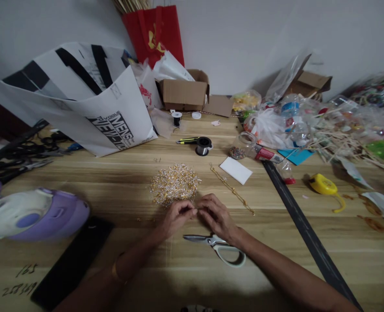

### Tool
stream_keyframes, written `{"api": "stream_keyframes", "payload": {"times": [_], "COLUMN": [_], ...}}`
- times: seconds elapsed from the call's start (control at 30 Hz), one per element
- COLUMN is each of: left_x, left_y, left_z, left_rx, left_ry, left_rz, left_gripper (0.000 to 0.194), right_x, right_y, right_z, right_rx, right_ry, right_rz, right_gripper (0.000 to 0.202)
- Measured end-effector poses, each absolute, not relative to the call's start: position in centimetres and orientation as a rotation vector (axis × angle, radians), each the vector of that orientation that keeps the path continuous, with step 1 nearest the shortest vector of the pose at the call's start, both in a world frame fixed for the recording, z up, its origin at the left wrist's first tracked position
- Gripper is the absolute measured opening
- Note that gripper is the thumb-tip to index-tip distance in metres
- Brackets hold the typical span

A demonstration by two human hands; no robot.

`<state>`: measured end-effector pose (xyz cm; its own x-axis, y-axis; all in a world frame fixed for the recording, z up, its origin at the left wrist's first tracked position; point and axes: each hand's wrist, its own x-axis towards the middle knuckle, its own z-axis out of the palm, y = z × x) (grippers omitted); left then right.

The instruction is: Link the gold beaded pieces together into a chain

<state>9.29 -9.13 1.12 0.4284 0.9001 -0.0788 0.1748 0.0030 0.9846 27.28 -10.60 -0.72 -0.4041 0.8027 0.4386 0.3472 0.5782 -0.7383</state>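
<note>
My left hand [178,216] and my right hand [218,217] meet fingertip to fingertip above the table, just in front of a heap of clear and gold beads [174,183]. Both are pinched closed around something tiny between them, too small to name. Below my right hand lie scissors [229,253] with white handles, their blades pointing left. To the right rests a gold beaded chain [232,189], stretched out at a slant, beside a white card [236,170]. A few loose gold beads [139,219] are scattered left of my left hand.
Behind the beads sit a wire spool [204,146] and a cutter [187,141]. A white bag [114,117] and a cardboard box [185,93] stand at the back. Left is a purple-white device [49,215]; right, a yellow tape measure [323,184] and piled plastic bottles [298,130].
</note>
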Motion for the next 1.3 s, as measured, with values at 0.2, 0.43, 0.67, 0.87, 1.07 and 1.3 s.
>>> {"api": "stream_keyframes", "payload": {"times": [0.2, 0.43, 0.67, 0.87, 1.07, 1.3], "left_x": [9.3, 9.2, 9.2, 9.0, 9.0, 8.9], "left_y": [-9.1, -9.1, -9.1, -8.9, -8.8, -8.8], "left_z": [1.2, 1.3, 1.8, 1.0, 0.9, 0.7], "left_rx": [1.480, 1.466, 1.421, 1.433, 1.445, 1.451], "left_ry": [1.020, 1.006, 1.027, 1.019, 1.026, 1.027], "left_rz": [0.732, 0.722, 0.709, 0.725, 0.735, 0.737], "left_gripper": [0.023, 0.025, 0.024, 0.025, 0.022, 0.017], "right_x": [27.3, 27.2, 27.2, 27.1, 27.2, 27.2], "right_y": [-10.6, -10.6, -10.7, -10.8, -10.8, -10.9], "right_z": [-0.8, -0.5, -0.6, -0.6, -0.6, -0.6], "right_rx": [-0.925, -0.941, -0.920, -0.865, -0.861, -0.872], "right_ry": [-1.995, -1.979, -2.001, -2.034, -2.028, -2.037], "right_rz": [0.717, 0.713, 0.706, 0.684, 0.697, 0.710], "right_gripper": [0.010, 0.008, 0.008, 0.009, 0.008, 0.008]}}
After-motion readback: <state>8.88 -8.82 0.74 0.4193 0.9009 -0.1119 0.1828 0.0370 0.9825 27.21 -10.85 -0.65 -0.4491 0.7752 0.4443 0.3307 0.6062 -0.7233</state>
